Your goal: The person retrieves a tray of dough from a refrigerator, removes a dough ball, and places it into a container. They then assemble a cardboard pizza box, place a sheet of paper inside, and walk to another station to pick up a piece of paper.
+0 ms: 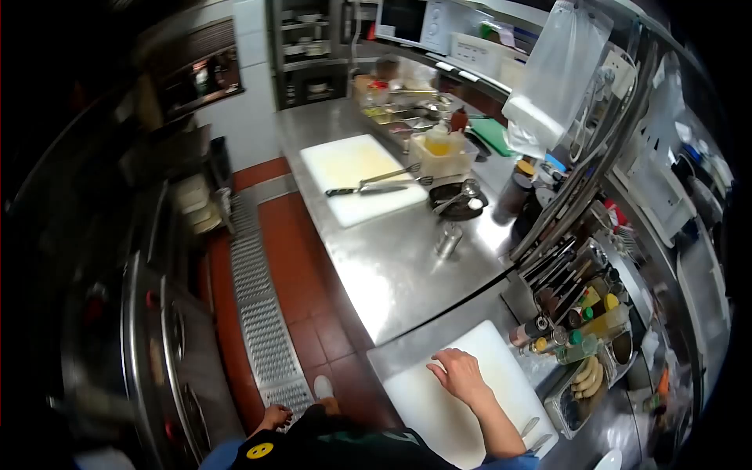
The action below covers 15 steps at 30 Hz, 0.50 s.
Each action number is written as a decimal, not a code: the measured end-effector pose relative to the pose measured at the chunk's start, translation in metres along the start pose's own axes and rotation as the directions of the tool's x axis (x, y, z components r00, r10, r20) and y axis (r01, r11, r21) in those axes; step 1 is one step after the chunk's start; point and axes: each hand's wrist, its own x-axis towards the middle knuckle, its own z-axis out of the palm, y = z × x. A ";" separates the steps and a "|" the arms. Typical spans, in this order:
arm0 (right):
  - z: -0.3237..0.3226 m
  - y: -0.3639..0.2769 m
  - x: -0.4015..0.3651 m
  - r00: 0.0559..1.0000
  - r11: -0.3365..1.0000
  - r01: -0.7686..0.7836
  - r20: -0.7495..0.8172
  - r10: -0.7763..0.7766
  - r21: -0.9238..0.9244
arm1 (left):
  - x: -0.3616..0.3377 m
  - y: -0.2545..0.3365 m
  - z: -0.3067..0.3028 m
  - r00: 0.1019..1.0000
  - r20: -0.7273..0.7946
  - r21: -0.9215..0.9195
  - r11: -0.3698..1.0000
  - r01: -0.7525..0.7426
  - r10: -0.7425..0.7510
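My right hand (460,374) is over the near white cutting board (423,399), fingers loosely bent and thumb apart, with nothing in it. Down at my side, above the floor, my left hand (276,417) hangs with its fingers slightly curled and no object showing in them. Some metal utensils (530,427) lie at the board's right edge, by my right forearm. On the farther white cutting board (356,160) rest a black-handled knife (366,189) and a long metal fork (388,175).
Spice jars and bottles (580,345) line the right side, near a metal tray (558,407) with bananas (587,377). A metal shaker (448,240), a dark dish (458,202) and a tub of bottles (441,153) stand on the steel counter (384,274). Ovens (196,368) flank the floor grate (262,313).
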 end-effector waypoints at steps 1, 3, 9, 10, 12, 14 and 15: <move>-0.002 0.002 0.023 0.994 0.997 -0.031 0.107 0.039 -0.074 | 0.022 0.019 -0.020 1.000 0.012 0.082 0.997 0.010 -0.012; -0.011 0.009 0.053 0.971 0.989 -0.090 0.210 0.114 -0.119 | 0.064 0.061 -0.052 0.995 0.003 0.014 0.995 -0.096 0.096; -0.060 0.027 0.143 0.972 0.959 -0.187 0.099 0.212 -0.214 | 0.181 0.238 -0.135 0.955 -0.034 -0.180 0.938 -0.296 0.295; -0.063 0.034 0.157 0.978 0.949 -0.195 0.024 0.207 -0.248 | 0.196 0.268 -0.146 0.954 -0.003 -0.263 0.920 -0.289 0.299; -0.096 0.040 0.207 0.972 0.934 -0.232 -0.045 0.229 -0.270 | 0.226 0.313 -0.167 0.949 0.047 -0.265 0.920 -0.289 0.312; -0.134 0.045 0.273 0.961 0.927 -0.185 -0.258 0.101 -0.325 | 0.254 0.330 -0.186 0.949 0.067 -0.199 0.936 -0.290 0.308; -0.155 0.051 0.309 0.926 0.980 -0.087 -0.376 0.015 -0.177 | 0.263 0.332 -0.203 0.949 0.071 -0.173 0.941 -0.292 0.308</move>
